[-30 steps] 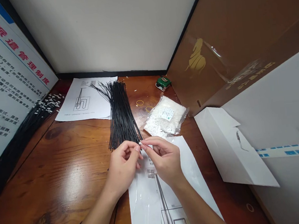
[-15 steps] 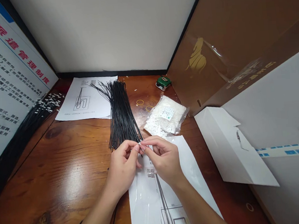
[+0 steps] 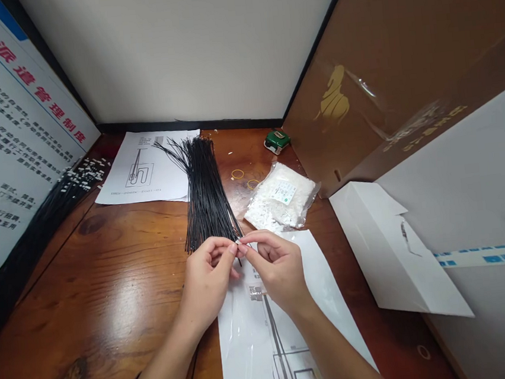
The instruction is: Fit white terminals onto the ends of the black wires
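Black wire (image 3: 239, 256) pinched between left hand (image 3: 207, 280), right hand (image 3: 278, 267), wire bundle (image 3: 205, 194) just beyond.

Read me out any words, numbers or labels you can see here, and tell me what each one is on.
"务派遣管理制度", red, cut off at the start: heading on the white poster at left.
Poster's smaller black lines: too blurred to read.
Drawing number on the far sheet: blurred.
Label on the bag of white parts: too small.
Gold print on the cardboard box: unreadable.

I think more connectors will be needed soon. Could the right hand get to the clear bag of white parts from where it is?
Probably yes: the bag lies just beyond the right hand on bare table, nothing between, though its fingers are pinching a small white piece.
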Motion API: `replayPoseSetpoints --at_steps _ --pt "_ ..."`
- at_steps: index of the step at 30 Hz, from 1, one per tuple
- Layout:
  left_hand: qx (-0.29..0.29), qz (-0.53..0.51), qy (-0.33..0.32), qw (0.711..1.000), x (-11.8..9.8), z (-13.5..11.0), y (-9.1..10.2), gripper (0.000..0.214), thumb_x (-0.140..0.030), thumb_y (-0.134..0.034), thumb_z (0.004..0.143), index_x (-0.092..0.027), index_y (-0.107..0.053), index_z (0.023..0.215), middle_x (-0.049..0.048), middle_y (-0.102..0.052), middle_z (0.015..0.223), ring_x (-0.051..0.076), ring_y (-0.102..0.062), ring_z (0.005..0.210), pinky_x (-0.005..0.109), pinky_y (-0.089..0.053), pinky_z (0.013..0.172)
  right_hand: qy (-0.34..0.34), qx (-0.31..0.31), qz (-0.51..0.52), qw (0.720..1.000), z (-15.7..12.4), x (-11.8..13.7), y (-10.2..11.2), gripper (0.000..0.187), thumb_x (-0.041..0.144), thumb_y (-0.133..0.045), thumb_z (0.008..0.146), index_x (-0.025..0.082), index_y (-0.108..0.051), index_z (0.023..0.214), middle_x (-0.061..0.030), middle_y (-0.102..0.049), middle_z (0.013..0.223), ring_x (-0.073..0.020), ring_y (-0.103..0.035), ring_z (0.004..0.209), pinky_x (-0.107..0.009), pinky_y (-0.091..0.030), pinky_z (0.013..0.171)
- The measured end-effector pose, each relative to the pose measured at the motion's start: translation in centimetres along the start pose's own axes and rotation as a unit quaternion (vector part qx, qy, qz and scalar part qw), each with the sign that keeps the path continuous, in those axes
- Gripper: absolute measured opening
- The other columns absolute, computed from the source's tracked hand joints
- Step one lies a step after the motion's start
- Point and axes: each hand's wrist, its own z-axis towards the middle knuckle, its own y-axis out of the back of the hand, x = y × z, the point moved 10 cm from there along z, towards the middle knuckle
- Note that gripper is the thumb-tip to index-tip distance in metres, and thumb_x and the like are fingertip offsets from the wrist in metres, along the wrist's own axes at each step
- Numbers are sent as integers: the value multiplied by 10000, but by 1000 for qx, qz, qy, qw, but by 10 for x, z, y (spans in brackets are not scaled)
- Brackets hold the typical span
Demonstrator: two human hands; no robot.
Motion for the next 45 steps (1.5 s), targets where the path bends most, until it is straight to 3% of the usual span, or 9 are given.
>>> replayPoseSetpoints --at_steps 5,10,13,39,45 --pt "-12 -13 12 1000 3 0 3 169 -305 -641 807 -138 -621 815 8 -643 713 101 -582 547 218 -468 547 -15 -4 17 1000 0 -4 1 54 212 -664 754 193 -709 774 -8 -649 703 -59 -325 441 -236 -278 409" --pt "-14 -11 9 1000 5 1 4 170 -305 -647 804 -135 -637 800 6 -644 622 121 -600 562 222 -469 561 -32 5 66 997 1 -7 -1 40 200 -673 736 190 -712 738 -42 -692 769 -116 -548 565 -257 -419 485" --pt "-8 -26 20 999 8 1 3 175 -308 -650 803 -133 -643 809 15 -658 616 134 -626 595 227 -493 586 -52 11 80 995 2 -10 -2 37 201 -679 720 185 -712 724 -43 -695 744 -142 -602 606 -275 -467 525" --pt "-8 -36 15 999 6 1 2 138 -261 -636 815 -125 -634 791 25 -677 682 123 -641 640 216 -504 628 -56 5 88 995 3 -9 -2 43 172 -695 680 197 -729 670 -43 -703 722 -173 -656 656 -295 -520 579" --pt "-9 -31 16 999 4 0 2 157 -282 -638 820 -125 -636 826 37 -691 726 132 -650 656 232 -516 643 -77 -14 116 990 2 -13 -1 48 216 -721 676 184 -733 710 -40 -699 722 -143 -611 581 -269 -472 506"
